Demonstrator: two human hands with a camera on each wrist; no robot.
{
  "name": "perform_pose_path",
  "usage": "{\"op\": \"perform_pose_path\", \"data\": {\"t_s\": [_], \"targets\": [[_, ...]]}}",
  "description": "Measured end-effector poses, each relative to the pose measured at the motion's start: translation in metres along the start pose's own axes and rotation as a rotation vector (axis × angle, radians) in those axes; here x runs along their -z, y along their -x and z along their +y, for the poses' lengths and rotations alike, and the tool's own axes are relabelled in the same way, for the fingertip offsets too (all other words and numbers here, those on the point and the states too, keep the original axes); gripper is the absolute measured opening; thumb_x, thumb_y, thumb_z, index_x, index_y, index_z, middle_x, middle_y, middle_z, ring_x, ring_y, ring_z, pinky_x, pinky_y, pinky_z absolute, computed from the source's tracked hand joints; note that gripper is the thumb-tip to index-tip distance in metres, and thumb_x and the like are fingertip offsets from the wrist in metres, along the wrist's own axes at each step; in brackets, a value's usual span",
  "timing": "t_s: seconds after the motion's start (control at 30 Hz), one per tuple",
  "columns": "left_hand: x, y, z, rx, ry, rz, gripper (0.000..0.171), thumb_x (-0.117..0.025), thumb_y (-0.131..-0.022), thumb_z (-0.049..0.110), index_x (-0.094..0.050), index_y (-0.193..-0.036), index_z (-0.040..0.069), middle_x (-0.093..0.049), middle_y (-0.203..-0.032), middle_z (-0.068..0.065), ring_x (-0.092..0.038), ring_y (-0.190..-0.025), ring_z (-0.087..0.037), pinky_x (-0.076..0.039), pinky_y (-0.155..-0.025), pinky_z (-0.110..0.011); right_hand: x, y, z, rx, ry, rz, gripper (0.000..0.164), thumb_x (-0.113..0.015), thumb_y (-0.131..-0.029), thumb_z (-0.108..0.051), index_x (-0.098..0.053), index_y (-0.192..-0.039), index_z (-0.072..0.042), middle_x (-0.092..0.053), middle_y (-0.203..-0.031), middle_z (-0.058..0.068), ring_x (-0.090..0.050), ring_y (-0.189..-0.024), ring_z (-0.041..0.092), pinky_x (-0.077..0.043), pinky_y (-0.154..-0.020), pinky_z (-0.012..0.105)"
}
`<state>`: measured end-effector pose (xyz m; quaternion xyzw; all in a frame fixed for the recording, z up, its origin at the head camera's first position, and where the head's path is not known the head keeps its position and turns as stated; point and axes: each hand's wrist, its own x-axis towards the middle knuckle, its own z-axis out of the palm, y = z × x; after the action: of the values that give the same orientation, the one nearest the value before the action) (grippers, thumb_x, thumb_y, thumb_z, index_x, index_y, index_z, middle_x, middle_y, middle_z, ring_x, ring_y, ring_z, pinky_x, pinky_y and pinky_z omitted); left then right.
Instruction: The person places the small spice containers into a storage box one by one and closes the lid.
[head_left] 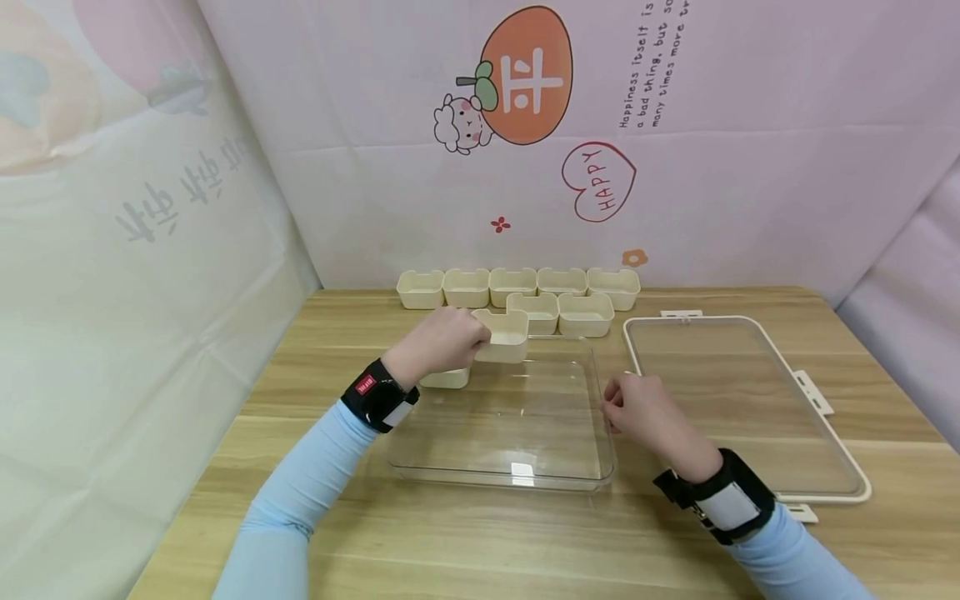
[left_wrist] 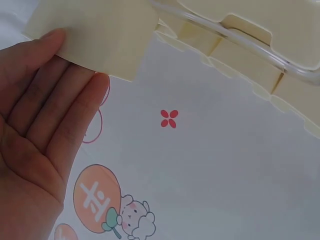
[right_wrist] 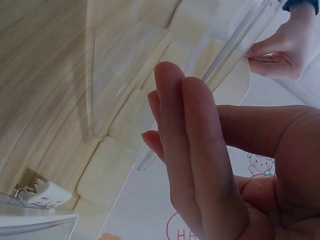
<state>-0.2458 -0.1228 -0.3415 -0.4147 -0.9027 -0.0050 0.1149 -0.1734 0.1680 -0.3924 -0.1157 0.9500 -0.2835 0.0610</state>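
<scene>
My left hand (head_left: 442,343) pinches a small cream plastic bin (head_left: 501,337) by its side, holding it over the back part of a clear plastic box (head_left: 502,482). In the left wrist view, thumb and fingertips grip the edge of that bin (left_wrist: 100,40). Another cream bin (head_left: 447,379) sits at the box's back left corner, partly hidden under the left hand. At the box's right wall, my right hand (head_left: 645,412) holds the rim between thumb and curled fingers; the right wrist view has the rim (right_wrist: 225,62) running behind those fingers.
A row of several cream bins (head_left: 467,289) lines the back of the wooden table (head_left: 480,550), against the printed cloth. Two more bins (head_left: 585,315) stand before them. A clear lid with white edging (head_left: 828,442) and side clips lies to the right.
</scene>
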Motion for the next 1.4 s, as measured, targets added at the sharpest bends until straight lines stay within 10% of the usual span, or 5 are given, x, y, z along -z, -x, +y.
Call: {"op": "perform_pose_path", "data": {"t_s": [0.6, 1.4], "targets": [[-0.012, -0.008, 0.017, -0.017, 0.006, -0.087, 0.021, -0.059, -0.082, 0.002, -0.064, -0.067, 0.014, -0.05, -0.059, 0.006, -0.038, -0.052, -0.007, -0.032, -0.048, -0.019, 0.003, 0.0, -0.003, 0.003, -0.001, 0.0, 0.006, -0.059, -0.087, -0.006, -0.061, -0.086, 0.0, -0.064, -0.064, 0.002, -0.059, -0.057, 0.011, -0.045, -0.051, 0.026], [-0.032, -0.009, 0.016, -0.043, -0.035, -0.085, 0.033, -0.055, -0.078, -0.002, -0.04, -0.056, 0.018, -0.03, -0.055, 0.006, -0.028, -0.051, -0.007, -0.022, -0.046, -0.019, 0.001, -0.002, 0.0, 0.004, 0.015, 0.004, 0.007, -0.059, -0.087, -0.006, -0.062, -0.085, 0.0, -0.064, -0.064, 0.001, -0.058, -0.056, 0.011, -0.044, -0.051, 0.026]]}}
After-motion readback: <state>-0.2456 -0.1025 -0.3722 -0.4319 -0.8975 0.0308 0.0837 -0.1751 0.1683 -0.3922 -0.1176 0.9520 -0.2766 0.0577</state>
